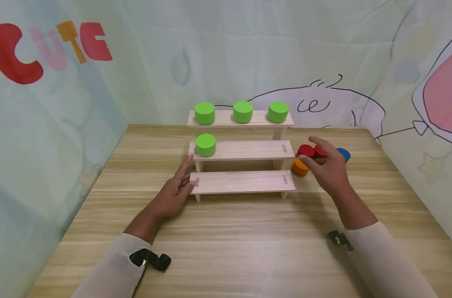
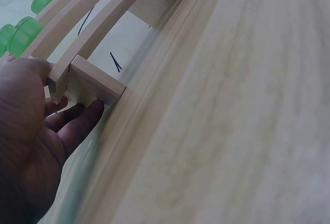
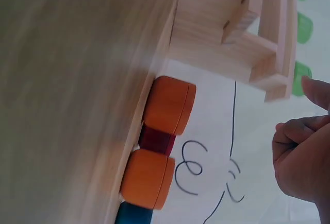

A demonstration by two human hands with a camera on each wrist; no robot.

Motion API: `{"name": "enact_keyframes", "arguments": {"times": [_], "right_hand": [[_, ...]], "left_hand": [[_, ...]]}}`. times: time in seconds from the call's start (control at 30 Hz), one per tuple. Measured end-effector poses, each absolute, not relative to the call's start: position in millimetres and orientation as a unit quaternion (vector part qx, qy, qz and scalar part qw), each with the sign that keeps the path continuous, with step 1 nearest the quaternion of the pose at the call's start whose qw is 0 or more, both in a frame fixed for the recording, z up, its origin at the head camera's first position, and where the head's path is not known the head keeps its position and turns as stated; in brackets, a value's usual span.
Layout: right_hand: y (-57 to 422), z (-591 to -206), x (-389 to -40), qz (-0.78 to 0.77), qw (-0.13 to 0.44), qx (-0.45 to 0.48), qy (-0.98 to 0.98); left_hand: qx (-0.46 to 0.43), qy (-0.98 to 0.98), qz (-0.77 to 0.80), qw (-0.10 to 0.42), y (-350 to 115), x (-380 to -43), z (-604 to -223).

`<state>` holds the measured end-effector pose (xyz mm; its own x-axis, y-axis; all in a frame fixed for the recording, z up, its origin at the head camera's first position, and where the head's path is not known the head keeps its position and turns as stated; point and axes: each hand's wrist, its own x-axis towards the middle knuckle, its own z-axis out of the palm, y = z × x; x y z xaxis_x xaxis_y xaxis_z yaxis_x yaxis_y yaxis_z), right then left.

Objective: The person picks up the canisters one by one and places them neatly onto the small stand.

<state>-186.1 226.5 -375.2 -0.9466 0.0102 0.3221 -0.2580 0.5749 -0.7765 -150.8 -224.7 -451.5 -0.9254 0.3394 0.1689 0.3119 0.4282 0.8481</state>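
A three-tier wooden stand (image 1: 240,182) bears three green cylinder blocks (image 1: 242,111) on its top shelf and one green block (image 1: 205,145) at the left of the middle shelf. My left hand (image 1: 173,192) holds the stand's left end; in the left wrist view its thumb lies at the lowest shelf's end, with fingers by the support below. To the stand's right, my right hand (image 1: 331,169) hovers above loose blocks, thumb and index finger apart, nothing between them. Under it are red blocks (image 1: 305,151), an orange block (image 1: 300,167) and a partly hidden blue block (image 1: 343,155).
In the right wrist view, two orange blocks (image 3: 167,104) stand on the wood-grain table (image 1: 229,248) near the stand's end. A printed cloth backdrop (image 1: 147,62) rises behind the table and along both sides.
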Motion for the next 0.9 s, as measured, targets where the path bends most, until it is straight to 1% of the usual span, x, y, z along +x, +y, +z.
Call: {"name": "enact_keyframes", "arguments": {"times": [0.2,0.33,0.57,0.73,0.9], "right_hand": [[242.6,-377.8,-187.2,0.458,0.158,0.04,-0.874],[253.7,-379.6,-188.2,0.431,0.155,0.015,-0.889],[267.6,-382.7,-188.0,0.381,0.156,-0.003,-0.911],[274.3,-383.7,-190.5,0.371,0.112,-0.031,-0.921],[284.6,-385.0,-195.7,0.371,0.028,-0.055,-0.927]], "left_hand": [[0.191,0.846,0.497,0.011,-224.2,-150.0,-449.8],[0.19,0.846,0.498,0.013,-223.5,-149.3,-449.5],[0.195,0.844,0.5,0.008,-223.2,-149.0,-450.6],[0.197,0.845,0.497,0.006,-223.8,-149.7,-450.4],[0.198,0.843,0.5,0.008,-223.4,-150.3,-450.7]]}}
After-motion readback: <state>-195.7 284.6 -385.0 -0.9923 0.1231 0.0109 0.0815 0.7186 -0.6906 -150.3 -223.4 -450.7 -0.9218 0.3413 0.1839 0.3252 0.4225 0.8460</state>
